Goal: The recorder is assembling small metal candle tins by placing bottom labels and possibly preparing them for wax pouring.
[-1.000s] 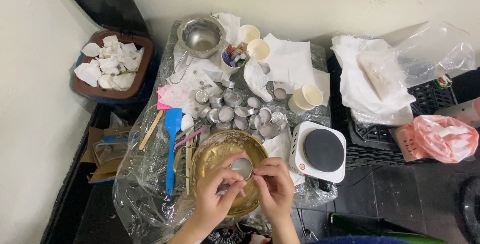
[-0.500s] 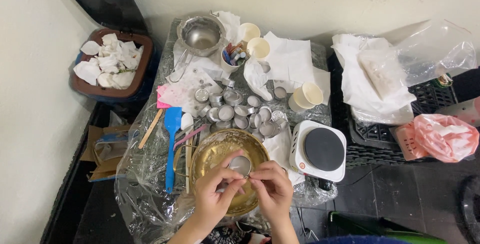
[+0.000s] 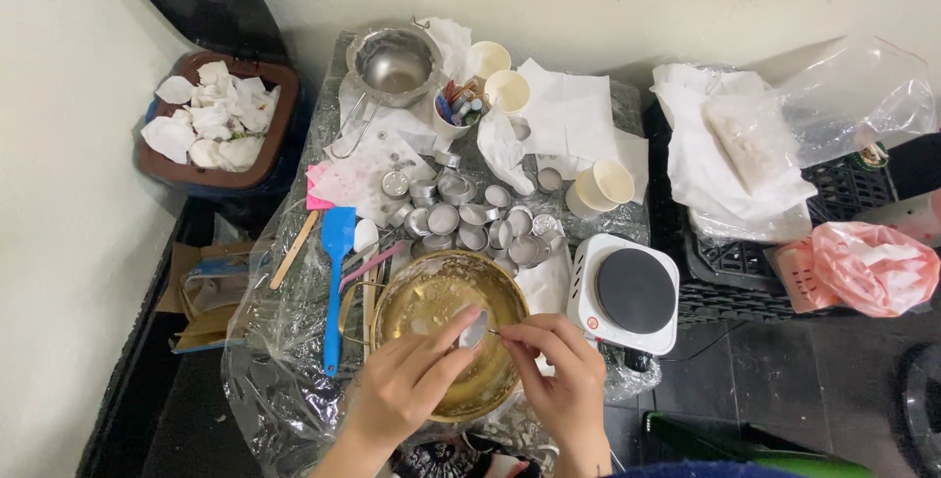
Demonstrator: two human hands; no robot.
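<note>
My left hand (image 3: 407, 388) and my right hand (image 3: 559, 372) meet over a shallow gold-coloured metal bowl (image 3: 423, 292) at the table's near edge. Together they pinch a small round silver tin cup (image 3: 473, 329), tilted on its side above the bowl. The left fingers hold its lower side, while the right fingertips touch its rim from the right. Just beyond the bowl lie several more empty silver tin cups (image 3: 461, 215) in a cluster on the plastic-covered table (image 3: 265, 380).
A small white electric hot plate (image 3: 627, 292) stands right of the bowl. A blue spatula (image 3: 336, 272) and wooden sticks lie left of it. Farther back are a steel pot (image 3: 394, 64), paper cups, and white paper. A bin with crumpled tissue (image 3: 211, 125) stands left; bags on a crate right.
The tin cup has turned from lying flat-faced toward me to tilted on its side, and both hands have shifted slightly lower over the bowl.
</note>
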